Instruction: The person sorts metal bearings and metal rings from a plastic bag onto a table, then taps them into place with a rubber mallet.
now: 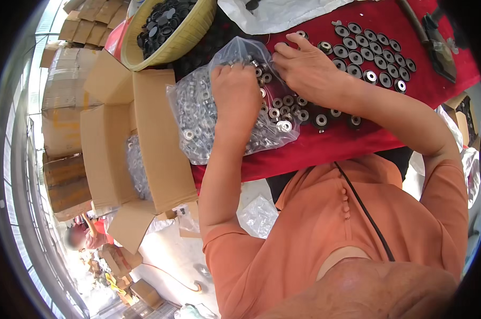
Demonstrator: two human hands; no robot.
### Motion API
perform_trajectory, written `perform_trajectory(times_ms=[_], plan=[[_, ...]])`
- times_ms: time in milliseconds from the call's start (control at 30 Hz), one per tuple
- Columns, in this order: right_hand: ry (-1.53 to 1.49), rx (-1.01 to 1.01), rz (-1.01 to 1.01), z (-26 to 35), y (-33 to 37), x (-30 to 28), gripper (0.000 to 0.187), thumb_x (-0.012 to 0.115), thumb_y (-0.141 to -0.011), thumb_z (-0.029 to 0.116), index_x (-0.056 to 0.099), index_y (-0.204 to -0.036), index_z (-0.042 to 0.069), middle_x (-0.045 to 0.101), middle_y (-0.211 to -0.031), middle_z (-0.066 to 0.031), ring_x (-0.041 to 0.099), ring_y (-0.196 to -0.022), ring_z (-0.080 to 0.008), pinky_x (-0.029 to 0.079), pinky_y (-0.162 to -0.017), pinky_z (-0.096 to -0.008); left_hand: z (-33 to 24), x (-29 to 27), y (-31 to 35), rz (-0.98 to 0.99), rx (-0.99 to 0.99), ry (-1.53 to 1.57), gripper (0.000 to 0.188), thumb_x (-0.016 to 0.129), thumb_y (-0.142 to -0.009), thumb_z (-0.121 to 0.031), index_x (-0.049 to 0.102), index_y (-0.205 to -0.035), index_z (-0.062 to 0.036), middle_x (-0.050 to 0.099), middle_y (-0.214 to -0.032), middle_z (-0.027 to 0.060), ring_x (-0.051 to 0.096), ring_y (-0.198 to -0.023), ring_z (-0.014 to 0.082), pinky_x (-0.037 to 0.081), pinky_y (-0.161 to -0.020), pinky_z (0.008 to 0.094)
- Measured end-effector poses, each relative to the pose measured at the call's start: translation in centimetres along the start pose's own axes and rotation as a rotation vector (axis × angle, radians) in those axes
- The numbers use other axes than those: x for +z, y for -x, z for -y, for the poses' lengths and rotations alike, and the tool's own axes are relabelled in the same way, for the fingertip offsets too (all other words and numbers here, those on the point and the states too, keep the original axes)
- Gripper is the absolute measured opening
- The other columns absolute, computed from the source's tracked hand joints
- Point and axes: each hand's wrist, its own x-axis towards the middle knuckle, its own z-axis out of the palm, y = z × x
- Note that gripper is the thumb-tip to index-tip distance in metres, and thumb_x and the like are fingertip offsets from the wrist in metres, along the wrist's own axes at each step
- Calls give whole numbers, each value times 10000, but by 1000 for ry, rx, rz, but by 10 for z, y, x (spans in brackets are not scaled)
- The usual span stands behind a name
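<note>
A clear plastic bag full of small silvery ball bearings lies at the table's near left edge. My left hand is closed over its upper part, fingers curled into the film and fingertips hidden. At the bag's right edge my right hand bends its fingers onto the film, with one finger raised apart. Loose bearings sit between and below the hands. Rows of round black caps with central posts stand to the right, a few with a bearing seated on them.
A yellow basket of black discs stands at the far left, beside a white sheet. An open cardboard box adjoins the red-covered table. A dark tool with a long handle lies far right. Another person is in the background.
</note>
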Motion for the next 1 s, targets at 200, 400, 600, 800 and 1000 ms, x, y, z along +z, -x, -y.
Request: perform_trajectory(times_ms=[200, 400, 600, 800, 1000], plan=[[-117, 113, -156, 8, -17, -17, 166, 610, -752, 140, 667, -889, 65, 610, -939, -38, 543, -1025, -207, 357, -1009, -368, 3, -7, 2, 23, -73, 10, 110, 672, -707, -81, 675, -815, -67, 664, -823, 110, 628, -846, 324, 436, -857, 436], [-230, 82, -135, 18, -35, 32, 132, 587, -810, 133, 654, -897, 59, 629, -915, -61, 565, -976, -229, 413, -920, -366, 1, -5, 3, -50, -65, 20, 51, 595, -728, -44, 616, -773, -48, 626, -791, 119, 611, -811, 321, 440, -844, 427], [-391, 98, -54, 32, -31, 29, 239, 598, -823, 128, 605, -1014, -16, 631, -957, -151, 586, -950, -312, 533, -752, -369, -1, -9, 4, 33, -69, 29, 151, 634, -704, -26, 634, -853, -53, 631, -854, 117, 605, -875, 322, 431, -881, 434], [-518, 134, -45, 34, -35, 30, 240, 612, -816, 120, 600, -1003, -29, 632, -965, -173, 593, -930, -330, 531, -756, -375, -4, -13, 2, 58, -93, 68, 242, 626, -708, -8, 663, -946, -39, 641, -907, 126, 610, -915, 324, 428, -915, 432], [-514, 133, -110, 37, -28, 28, 230, 630, -799, 142, 634, -957, -25, 642, -932, -161, 608, -912, -311, 538, -704, -348, -11, -19, 0, 130, -113, 126, 365, 605, -736, 11, 642, -1097, -22, 638, -970, 143, 602, -962, 345, 419, -941, 449]])
